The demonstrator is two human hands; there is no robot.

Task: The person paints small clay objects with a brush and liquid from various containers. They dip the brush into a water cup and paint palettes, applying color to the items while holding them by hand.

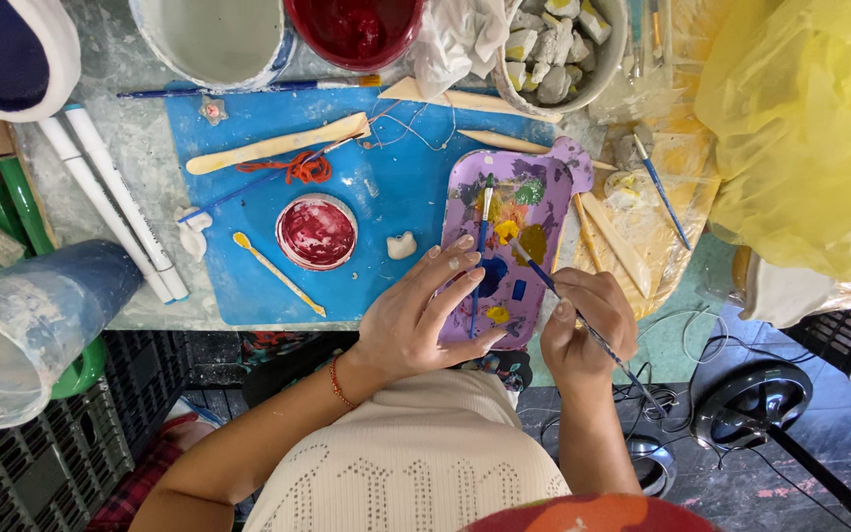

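While right hand grips thin brush, smeared purple palette (plastic, glossy)

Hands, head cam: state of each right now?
Left hand: open, fingers spread, resting on the purple palette, holding nothing.
Right hand: closed on a thin paintbrush, tip at the palette.

A craft or pottery-painting workshop is indicated. A blue work mat is laid on a stained table at frame centre, with wooden modelling tools on it. A purple paint palette smeared with colours is seen right of centre. Bowls of red paint and clay pieces are placed along the top edge. Plastic crates are stacked at lower left.
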